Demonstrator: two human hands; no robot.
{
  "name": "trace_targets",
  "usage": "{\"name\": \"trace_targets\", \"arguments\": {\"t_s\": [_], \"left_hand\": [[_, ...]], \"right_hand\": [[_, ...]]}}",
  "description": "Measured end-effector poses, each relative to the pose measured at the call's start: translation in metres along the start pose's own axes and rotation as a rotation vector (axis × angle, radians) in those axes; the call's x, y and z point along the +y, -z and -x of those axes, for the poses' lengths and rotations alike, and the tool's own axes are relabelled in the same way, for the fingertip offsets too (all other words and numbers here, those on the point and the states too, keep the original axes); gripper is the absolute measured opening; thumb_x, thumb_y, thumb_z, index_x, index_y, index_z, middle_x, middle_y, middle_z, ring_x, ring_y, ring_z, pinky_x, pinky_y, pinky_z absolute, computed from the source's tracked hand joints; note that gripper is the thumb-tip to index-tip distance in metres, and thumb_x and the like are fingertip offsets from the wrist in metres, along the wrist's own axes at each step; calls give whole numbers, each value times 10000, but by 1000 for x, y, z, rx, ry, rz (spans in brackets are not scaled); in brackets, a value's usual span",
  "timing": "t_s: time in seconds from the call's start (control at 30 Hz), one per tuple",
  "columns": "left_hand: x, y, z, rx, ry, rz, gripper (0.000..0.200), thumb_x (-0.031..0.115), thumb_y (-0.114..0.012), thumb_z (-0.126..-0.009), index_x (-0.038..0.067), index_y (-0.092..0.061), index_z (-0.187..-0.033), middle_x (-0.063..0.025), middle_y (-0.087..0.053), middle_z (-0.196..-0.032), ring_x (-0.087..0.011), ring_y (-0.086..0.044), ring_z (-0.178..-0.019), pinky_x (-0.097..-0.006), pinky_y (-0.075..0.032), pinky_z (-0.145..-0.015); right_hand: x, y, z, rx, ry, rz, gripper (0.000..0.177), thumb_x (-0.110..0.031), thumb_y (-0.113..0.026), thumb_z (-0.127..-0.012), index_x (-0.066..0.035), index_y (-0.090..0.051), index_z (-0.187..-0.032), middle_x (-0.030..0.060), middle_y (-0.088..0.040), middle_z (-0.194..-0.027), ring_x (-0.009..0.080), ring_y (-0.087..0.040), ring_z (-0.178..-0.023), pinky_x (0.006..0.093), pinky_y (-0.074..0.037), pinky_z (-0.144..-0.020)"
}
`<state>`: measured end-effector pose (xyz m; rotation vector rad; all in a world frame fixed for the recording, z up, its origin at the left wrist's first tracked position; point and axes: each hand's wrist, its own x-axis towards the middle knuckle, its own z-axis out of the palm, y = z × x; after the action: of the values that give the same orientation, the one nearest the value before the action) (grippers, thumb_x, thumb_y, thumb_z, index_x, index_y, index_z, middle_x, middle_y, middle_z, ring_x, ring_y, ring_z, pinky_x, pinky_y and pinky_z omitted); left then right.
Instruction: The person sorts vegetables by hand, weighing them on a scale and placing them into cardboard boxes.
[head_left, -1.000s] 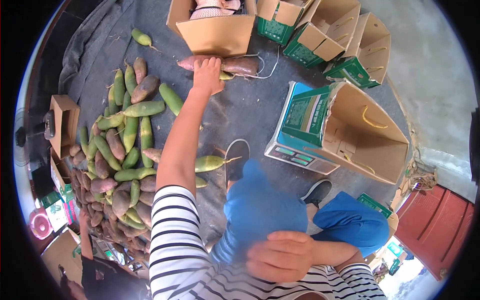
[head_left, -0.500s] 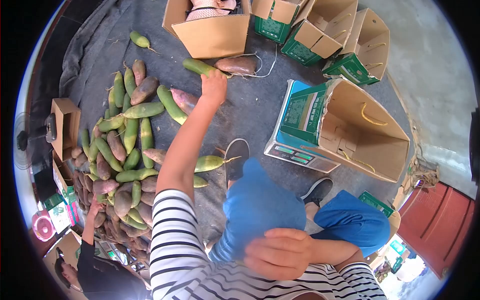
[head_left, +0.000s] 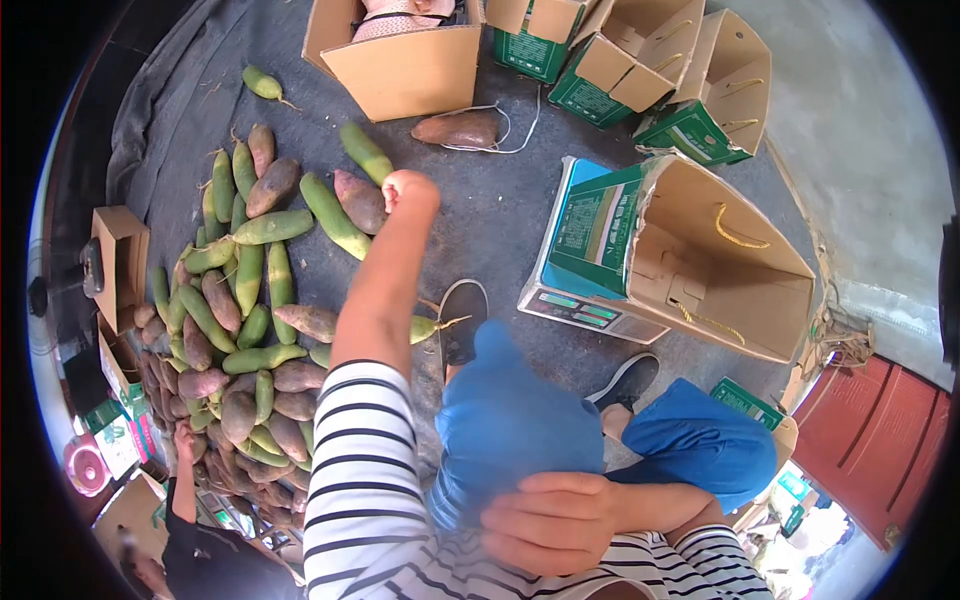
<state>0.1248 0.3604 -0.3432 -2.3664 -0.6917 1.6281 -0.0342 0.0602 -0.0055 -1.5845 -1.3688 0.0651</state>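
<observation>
My left hand (head_left: 410,192) reaches out over the dark ground cloth, its fingers closed round the near end of a green radish (head_left: 364,150). Just left of that hand lie a pinkish-brown, sweet-potato-shaped root (head_left: 360,202) and another green radish (head_left: 333,215). A larger heap of green radishes (head_left: 250,275) and brownish roots (head_left: 238,415) spreads farther left. My right hand (head_left: 550,522) lies across my lap by the blue-clad knee, fingers stretched out, slightly blurred, with nothing visible in it.
An open green carton (head_left: 600,225) with yellow cord handles rests tilted on a digital scale (head_left: 590,312). More cartons (head_left: 640,50) and a brown box (head_left: 405,75) stand at the back. A brown root (head_left: 457,128) lies beside white string. Another person's hand (head_left: 184,440) touches the heap.
My left hand has drawn back towards me and slightly left, swinging the green radish away from the brown root and the string. My right hand stays on my lap.
</observation>
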Motion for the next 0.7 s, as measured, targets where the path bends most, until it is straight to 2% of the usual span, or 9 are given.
{"name": "trace_targets", "arguments": {"t_s": [0.1, 0.23, 0.33, 0.37, 0.47, 0.53, 0.6, 0.67, 0.7], "left_hand": [[-15, 3, 5, 485, -96, 219, 188, 223, -637, -813, 170, -710, -978, -27, -671, -1086, -229, -643, -997, -436, -488, -561], [10, 32, 39, 1147, -367, 93, 530, 153, -646, -782, 71, -513, -1289, -121, -507, -1328, -275, -457, -1259, -451, -419, -963], [38, 41, 28, 1047, -448, 185, 650, 196, -673, -758, 72, -415, -1341, -114, -390, -1422, -256, -333, -1341, -463, -343, -1026], [43, 37, 23, 1053, -438, 204, 743, 224, -709, -721, 68, -387, -1372, -116, -455, -1376, -259, -401, -1300, -465, -364, -1007], [37, 61, 51, 731, -468, 308, 708, 227, -705, -726, 63, -431, -1358, -125, -520, -1330, -265, -481, -1248, -459, -397, -990], [37, 68, 70, 239, -591, 60, 632, 252, -713, -717, 54, -504, -1280, -129, -573, -1259, -275, -544, -1172, -457, -432, -950], [32, 57, 92, 170, -581, 22, 563, 268, -719, -713, 51, -563, -1208, -129, -607, -1208, -281, -585, -1116, -452, -460, -913], [26, 33, 116, 527, -463, 182, 499, 275, -724, -712, 53, -608, -1144, -126, -622, -1178, -284, -603, -1080, -446, -481, -880], [30, 23, 101, 775, -401, 247, 603, 240, -756, -687, 70, -552, -1229, -114, -614, -1188, -300, -592, -1087, -464, -461, -901]], "right_hand": [[1, -4, 1, 68, 9, 4, 174, -125, -567, -827, -57, -681, -939, 86, -690, -925, 191, -662, -821, 306, -509, -821], [3, -1, 1, 30, 11, -8, 171, -142, -556, -831, -96, -686, -932, 77, -691, -949, 181, -669, -846, 301, -492, -832], [1, 4, 2, -37, 18, -10, 177, -141, -548, -834, -92, -684, -937, 80, -689, -951, 187, -669, -848, 301, -493, -829], [2, 5, 2, -39, 22, -17, 181, -141, -542, -838, -90, -683, -939, 81, -689, -954, 189, -668, -849, 303, -494, -828], [2, 4, 1, -13, 14, -40, 193, -142, -529, -849, -82, -683, -949, 84, -688, -961, 194, -668, -851, 305, -498, -825], [3, 2, 3, 38, 8, -58, 198, -142, -525, -855, -78, -682, -957, 86, -688, -964, 195, -668, -850, 304, -500, -823], [4, 3, 4, 36, 31, -55, 200, -149, -527, -859, -76, -682, -962, 87, -688, -965, 195, -668, -843, 303, -502, -820], [4, 2, 5, 34, 39, -56, 197, -155, -535, -859, -77, -682, -965, 88, -689, -965, 194, -669, -839, 301, -504, -814], [4, 1, 6, 31, 37, -59, 194, -157, -542, -857, -78, -683, -966, 88, -689, -966, 194, -669, -838, 299, -506, -811]]}}
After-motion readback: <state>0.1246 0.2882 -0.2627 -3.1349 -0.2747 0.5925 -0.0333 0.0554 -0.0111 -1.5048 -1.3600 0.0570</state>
